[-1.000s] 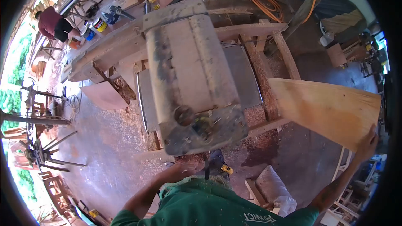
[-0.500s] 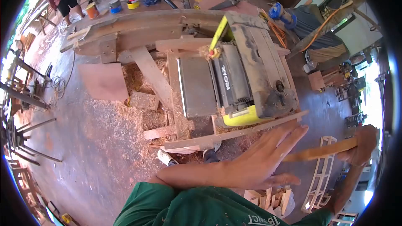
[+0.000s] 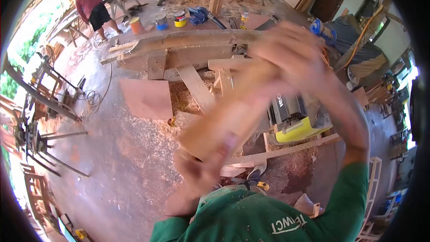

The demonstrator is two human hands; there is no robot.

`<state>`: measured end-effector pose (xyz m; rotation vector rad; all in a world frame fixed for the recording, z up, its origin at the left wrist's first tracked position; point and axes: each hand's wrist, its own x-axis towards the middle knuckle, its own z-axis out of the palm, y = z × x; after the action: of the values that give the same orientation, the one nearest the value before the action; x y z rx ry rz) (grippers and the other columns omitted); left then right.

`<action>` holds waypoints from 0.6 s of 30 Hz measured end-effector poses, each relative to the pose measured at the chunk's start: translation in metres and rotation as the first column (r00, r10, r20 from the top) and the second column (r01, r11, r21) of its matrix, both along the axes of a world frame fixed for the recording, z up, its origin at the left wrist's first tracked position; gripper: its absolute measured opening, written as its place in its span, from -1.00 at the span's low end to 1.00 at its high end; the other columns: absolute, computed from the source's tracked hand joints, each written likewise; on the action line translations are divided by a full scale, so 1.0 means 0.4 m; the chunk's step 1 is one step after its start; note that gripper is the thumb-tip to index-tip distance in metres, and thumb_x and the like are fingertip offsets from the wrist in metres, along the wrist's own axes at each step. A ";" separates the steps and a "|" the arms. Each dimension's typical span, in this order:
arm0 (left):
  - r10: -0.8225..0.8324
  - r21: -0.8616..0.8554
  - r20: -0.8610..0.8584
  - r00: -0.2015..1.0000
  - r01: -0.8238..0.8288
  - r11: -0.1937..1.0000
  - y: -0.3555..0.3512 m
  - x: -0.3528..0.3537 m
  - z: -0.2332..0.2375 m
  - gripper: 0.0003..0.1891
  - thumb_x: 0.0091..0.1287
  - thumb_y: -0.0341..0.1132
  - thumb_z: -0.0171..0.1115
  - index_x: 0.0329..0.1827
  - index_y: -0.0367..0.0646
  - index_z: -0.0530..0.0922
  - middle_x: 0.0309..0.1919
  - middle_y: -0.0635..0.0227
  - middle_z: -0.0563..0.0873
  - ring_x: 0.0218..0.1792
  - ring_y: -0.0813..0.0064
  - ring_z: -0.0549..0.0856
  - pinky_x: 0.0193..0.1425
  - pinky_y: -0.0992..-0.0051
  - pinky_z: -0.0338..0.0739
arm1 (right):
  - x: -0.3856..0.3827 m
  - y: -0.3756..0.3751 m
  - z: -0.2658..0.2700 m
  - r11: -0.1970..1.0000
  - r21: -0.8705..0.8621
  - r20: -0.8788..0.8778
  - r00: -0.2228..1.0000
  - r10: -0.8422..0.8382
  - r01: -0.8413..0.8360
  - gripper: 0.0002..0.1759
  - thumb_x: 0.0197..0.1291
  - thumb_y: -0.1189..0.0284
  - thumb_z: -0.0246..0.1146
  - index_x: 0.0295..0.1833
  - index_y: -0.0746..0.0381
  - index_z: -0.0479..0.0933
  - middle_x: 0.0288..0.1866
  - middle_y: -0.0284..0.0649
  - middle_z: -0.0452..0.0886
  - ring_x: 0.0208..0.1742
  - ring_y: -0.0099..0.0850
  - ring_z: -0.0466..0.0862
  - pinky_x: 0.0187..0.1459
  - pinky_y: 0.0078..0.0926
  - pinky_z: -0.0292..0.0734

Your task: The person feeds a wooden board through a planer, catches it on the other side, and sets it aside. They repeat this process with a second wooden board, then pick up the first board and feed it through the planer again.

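A wooden board (image 3: 237, 112) slants across the middle of the view, blurred by motion. My left hand (image 3: 199, 166) grips its lower near end, thumb on the broad face. Up at the far end, my right hand (image 3: 291, 54) is wrapped over the wood, its fingers smeared but bent around it. Behind the board and my right forearm, a Ryobi planer (image 3: 309, 130) with a yellow-green base is partly hidden.
Wood shavings (image 3: 148, 139) and a flat reddish sheet (image 3: 148, 99) lie on the floor. Long timbers (image 3: 192, 40) stand beyond the planer, with paint cans (image 3: 179, 18) behind. A person (image 3: 92, 9) bends at the far left. A tape measure (image 3: 263, 186) is near my feet.
The board has come from the right side to in front of me, above the planer's left part. My left hand, stretched open before, has closed on its near end. The view has shifted.
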<state>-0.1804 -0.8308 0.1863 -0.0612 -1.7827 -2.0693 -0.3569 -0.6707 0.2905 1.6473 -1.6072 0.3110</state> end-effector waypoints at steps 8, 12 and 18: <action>0.666 0.481 0.324 0.672 -0.723 0.495 -0.163 -0.100 -0.291 -0.77 0.04 -0.48 0.30 -0.26 -0.45 0.55 -0.34 0.19 0.64 -0.32 0.36 0.65 -0.22 0.45 0.61 | -0.005 -0.047 -0.097 0.891 0.339 0.049 0.940 -0.337 0.301 -0.51 -0.10 0.25 0.34 -0.01 0.17 0.45 -0.01 -0.12 0.42 0.04 -0.22 0.44 0.10 -0.28 0.30; 0.593 0.677 0.318 0.740 -0.615 0.404 -0.217 -0.130 -0.508 -0.64 0.10 -0.31 0.26 -0.14 -0.42 0.49 -0.18 0.12 0.57 -0.17 0.31 0.62 -0.18 0.32 0.63 | -0.036 0.242 -0.142 0.574 0.519 0.076 0.635 -0.769 0.634 -0.56 0.03 0.23 0.23 -0.01 0.24 0.46 -0.04 -0.07 0.44 0.05 -0.12 0.43 0.06 -0.23 0.32; 0.521 0.746 0.324 0.790 -0.552 0.373 -0.125 -0.199 -0.779 -0.59 0.17 -0.21 0.20 -0.02 -0.31 0.46 -0.10 0.18 0.57 -0.15 0.30 0.60 -0.15 0.38 0.57 | 0.010 0.587 -0.258 0.108 0.636 0.100 0.057 -0.993 0.764 -0.56 0.09 0.15 0.16 -0.08 0.30 0.49 0.02 0.10 0.46 0.08 0.02 0.40 0.07 -0.12 0.32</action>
<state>-0.2602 -0.8806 -0.1253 0.7417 -0.5064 -2.1190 -0.3529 -0.4361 0.1871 0.3151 -3.0099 -0.3929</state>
